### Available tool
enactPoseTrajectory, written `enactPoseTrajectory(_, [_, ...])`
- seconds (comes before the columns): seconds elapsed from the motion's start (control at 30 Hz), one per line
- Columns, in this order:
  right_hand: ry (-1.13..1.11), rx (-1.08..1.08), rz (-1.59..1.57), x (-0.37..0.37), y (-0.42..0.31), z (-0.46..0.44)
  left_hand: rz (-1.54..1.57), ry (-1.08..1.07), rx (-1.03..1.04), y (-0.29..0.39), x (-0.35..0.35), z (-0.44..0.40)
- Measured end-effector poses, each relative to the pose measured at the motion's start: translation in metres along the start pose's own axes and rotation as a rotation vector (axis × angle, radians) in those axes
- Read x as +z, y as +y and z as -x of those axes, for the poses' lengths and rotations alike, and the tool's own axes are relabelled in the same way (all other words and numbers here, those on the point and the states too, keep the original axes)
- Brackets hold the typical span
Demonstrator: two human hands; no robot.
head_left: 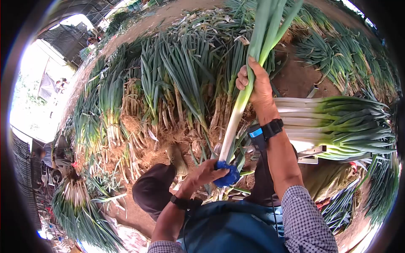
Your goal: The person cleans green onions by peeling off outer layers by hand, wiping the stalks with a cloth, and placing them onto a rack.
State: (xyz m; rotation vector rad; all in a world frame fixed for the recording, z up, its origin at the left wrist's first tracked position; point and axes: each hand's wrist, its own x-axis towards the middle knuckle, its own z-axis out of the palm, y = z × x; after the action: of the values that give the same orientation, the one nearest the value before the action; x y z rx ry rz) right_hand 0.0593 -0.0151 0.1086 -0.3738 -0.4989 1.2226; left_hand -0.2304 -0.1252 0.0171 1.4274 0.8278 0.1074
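Observation:
My right hand point(258, 86) is closed around the green upper stalk of a large green onion point(234, 122). The onion slants across the view, leaves at the top and its white end down. At that lower end my left hand point(204, 173) grips a crumpled blue cloth or scrubber point(228, 175) against the stem. The root tip is hidden by the blue thing. To the right of my right forearm lies a neat stack of cleaned green onions point(333, 122), white stems to the left and green leaves to the right.
A long row of untrimmed green onions point(181, 76) with dry roots lies in front of me. More heaps point(333, 55) are at the back right, and a bundle point(82, 211) sits at the lower left. A metal bracket point(310, 156) shows below the stack.

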Motion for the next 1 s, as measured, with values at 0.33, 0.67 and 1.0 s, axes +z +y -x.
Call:
enactPoseTrajectory(0.33, [0.104, 0.112, -0.014, 0.021, 0.040, 0.022, -0.394, 0.583, 0.518, 0.127, -0.042, -0.084])
enactPoseTrajectory(0.67, [0.050, -0.172, 0.032, -0.028, -0.048, -0.002, -0.900, 0.094, 0.218, -0.038, -0.033, -0.052])
enactPoseTrajectory(1.0, [-0.149, -0.238, -0.145, -0.027, -0.079, 0.017, -0.441, 0.429, 0.165, 0.018, 0.002, -0.012])
